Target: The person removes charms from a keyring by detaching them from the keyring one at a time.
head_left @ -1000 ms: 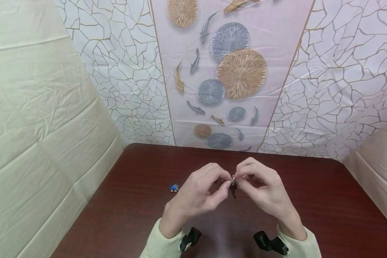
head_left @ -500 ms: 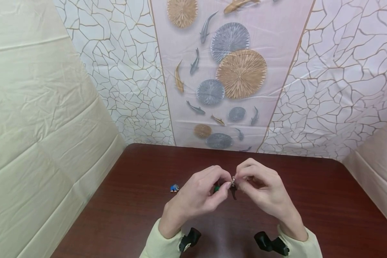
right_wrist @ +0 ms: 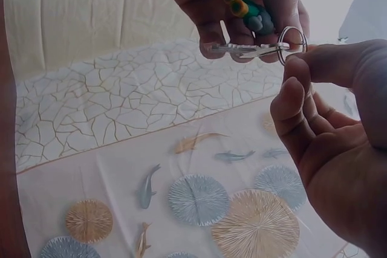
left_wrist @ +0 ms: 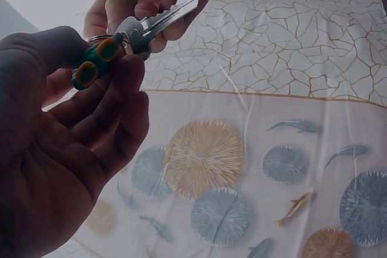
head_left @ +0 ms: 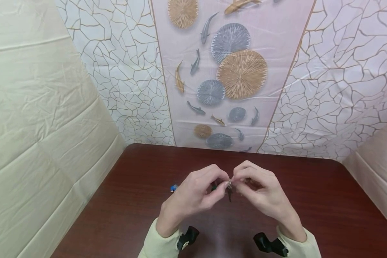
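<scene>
Both hands meet over the table around a metal key ring [right_wrist: 292, 27] that carries silver keys [left_wrist: 166, 19] and a small green charm with orange ends [left_wrist: 87, 72]. My left hand [head_left: 196, 188] pinches the ring between thumb and fingers, close beside the charm, which lies against its fingers. From the other side, my right hand [head_left: 261, 186] pinches the ring's edge with thumb and index finger. In the right wrist view the keys point away from the right hand, across the left fingers. A dark piece [head_left: 229, 195] hangs below the fingertips in the head view.
A small blue figure [head_left: 173, 188] lies on the dark red-brown table [head_left: 122, 215], partly covered by the left hand. Patterned cloth [head_left: 138, 89] hangs behind the table's far edge, with plain cream cloth [head_left: 35, 125] at the left.
Both hands have shifted slightly left and down with the key ring between them. The left hand now covers more of the blue figure. Green from the charm has come into view inside the left hand.
</scene>
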### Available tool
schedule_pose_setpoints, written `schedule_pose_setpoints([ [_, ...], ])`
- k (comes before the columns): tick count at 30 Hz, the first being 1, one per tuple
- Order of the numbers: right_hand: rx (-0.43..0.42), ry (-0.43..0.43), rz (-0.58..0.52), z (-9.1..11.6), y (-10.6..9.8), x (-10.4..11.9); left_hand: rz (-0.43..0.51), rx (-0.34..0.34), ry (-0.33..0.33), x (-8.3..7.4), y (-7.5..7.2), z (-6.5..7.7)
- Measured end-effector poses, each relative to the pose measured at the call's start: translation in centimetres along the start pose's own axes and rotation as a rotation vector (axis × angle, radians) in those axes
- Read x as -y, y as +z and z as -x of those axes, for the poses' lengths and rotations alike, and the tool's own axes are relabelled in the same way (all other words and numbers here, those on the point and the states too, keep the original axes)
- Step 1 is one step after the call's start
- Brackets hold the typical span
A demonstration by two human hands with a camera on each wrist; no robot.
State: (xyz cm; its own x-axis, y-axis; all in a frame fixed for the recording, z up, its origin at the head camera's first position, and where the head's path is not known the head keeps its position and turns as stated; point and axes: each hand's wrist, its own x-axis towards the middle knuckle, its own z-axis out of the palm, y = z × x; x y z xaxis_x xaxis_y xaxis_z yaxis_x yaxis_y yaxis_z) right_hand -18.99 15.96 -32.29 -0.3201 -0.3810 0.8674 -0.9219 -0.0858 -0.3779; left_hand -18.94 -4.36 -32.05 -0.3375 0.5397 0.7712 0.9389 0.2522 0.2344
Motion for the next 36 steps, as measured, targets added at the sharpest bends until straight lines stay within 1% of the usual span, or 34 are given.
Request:
schedule_pose_setpoints([
  [4, -0.028, 0.026, -0.008, 0.15, 0.05, 0.03, -0.009, -0.016, 0.008, 0.05, 0.1, -0.02],
  [7, -0.059, 0.069, -0.011, 0.35, 0.04, 0.03, -0.023, -0.038, 0.01, 0.11, 0.21, -0.03],
  [10, -0.076, 0.112, 0.011, 0.49, 0.03, 0.08, -0.043, -0.065, 0.008, 0.21, 0.3, -0.06],
  [14, -0.045, 0.135, 0.081, 0.46, 0.13, 0.15, -0.071, -0.089, 0.017, 0.36, 0.4, -0.12],
  [18, -0.013, 0.137, 0.129, 0.28, 0.25, 0.16, -0.08, -0.088, 0.041, 0.35, 0.43, -0.19],
  [23, -0.007, 0.146, 0.129, 0.31, 0.19, 0.05, -0.073, -0.071, 0.038, 0.19, 0.41, -0.22],
  [27, 0.002, 0.146, 0.129, 0.56, 0.11, -0.21, -0.067, -0.073, 0.038, 0.22, 0.42, -0.27],
  [30, 0.012, 0.151, 0.115, 0.68, 0.12, -0.27, -0.064, -0.075, 0.056, 0.26, 0.4, -0.33],
  [36, 0.021, 0.155, 0.12, 0.7, 0.15, -0.26, -0.065, -0.063, 0.106, 0.32, 0.38, -0.5],
])
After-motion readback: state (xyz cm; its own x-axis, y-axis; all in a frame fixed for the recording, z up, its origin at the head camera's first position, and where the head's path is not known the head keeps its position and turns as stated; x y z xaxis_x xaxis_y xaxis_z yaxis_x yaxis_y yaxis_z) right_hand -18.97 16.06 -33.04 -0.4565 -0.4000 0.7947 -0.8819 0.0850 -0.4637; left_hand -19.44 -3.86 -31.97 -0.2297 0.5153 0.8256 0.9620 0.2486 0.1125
